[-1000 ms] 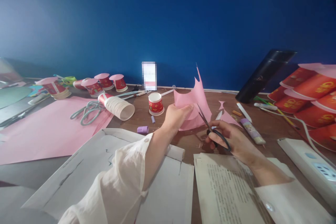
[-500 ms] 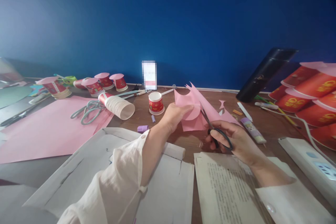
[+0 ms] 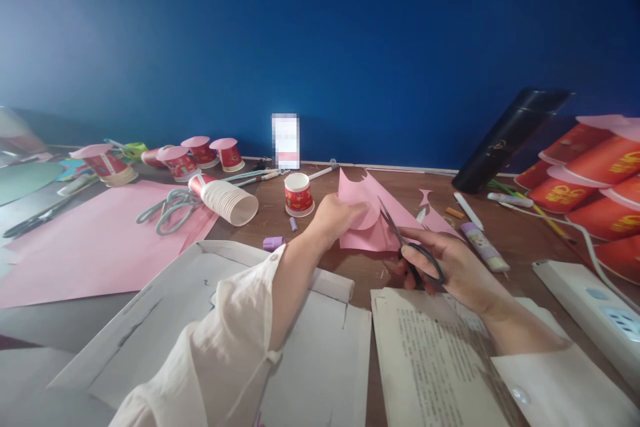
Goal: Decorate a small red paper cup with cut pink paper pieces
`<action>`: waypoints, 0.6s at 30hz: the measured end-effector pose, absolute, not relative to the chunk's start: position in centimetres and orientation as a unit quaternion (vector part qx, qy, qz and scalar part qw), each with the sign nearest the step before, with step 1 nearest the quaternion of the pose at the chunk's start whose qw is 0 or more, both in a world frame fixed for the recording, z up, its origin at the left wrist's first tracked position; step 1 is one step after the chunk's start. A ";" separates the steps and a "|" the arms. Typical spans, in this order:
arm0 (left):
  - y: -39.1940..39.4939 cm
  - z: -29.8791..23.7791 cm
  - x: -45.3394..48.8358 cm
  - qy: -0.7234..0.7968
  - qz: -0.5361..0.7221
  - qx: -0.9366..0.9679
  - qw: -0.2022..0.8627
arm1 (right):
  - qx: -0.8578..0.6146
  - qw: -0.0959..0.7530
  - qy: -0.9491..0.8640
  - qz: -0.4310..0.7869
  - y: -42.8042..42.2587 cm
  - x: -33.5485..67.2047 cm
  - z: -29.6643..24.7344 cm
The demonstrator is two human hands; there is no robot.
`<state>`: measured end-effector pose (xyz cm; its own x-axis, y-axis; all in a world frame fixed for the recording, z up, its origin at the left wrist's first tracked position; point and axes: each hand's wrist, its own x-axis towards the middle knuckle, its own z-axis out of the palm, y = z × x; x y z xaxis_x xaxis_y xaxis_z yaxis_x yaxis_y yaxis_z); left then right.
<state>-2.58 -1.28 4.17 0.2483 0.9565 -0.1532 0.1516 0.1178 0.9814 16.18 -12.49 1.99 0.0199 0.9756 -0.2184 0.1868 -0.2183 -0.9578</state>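
Observation:
Pink paper (image 3: 367, 239) with a jagged, curved-cut edge is pinched in my left hand (image 3: 336, 219), the thumb lying over it. My right hand (image 3: 440, 260) has its fingers through the black handles of the scissors (image 3: 391, 221). The blades lie at the paper's right side, beside a rounded piece. Just left of my left hand, a red paper cup (image 3: 299, 195) with a white rim stands on the table. Pink offcuts (image 3: 425, 198) lie to the right of the blades.
A stack of paper cups (image 3: 227, 202) lies left, near pink sheets (image 3: 115, 240) and several pink-topped cups (image 3: 227, 155). At right are a black flask (image 3: 507, 140), glue stick (image 3: 484, 247), power strip (image 3: 590, 300) and red cups (image 3: 555, 193). An open book (image 3: 435, 347) lies in front.
The pink paper has turned and its upper spikes sit lower and flatter. Both hands stay at nearly the same place, still on the paper and scissors.

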 end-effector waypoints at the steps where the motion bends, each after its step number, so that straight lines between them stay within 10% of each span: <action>1: -1.2 4.1 -2.6 0.487 0.355 0.556 0.573 | -0.599 0.398 -0.479 0.504 -12.4 16.1 2.0; 18: -0.9 3.0 -2.6 0.385 0.351 0.490 0.699 | -0.619 0.442 -0.472 0.446 -12.0 15.6 1.4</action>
<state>-2.58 -0.90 2.97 0.4580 0.8675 -0.1940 -0.1134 0.2735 0.9552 15.64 -11.96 1.37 0.1565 0.9784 -0.1350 0.1911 -0.1641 -0.9678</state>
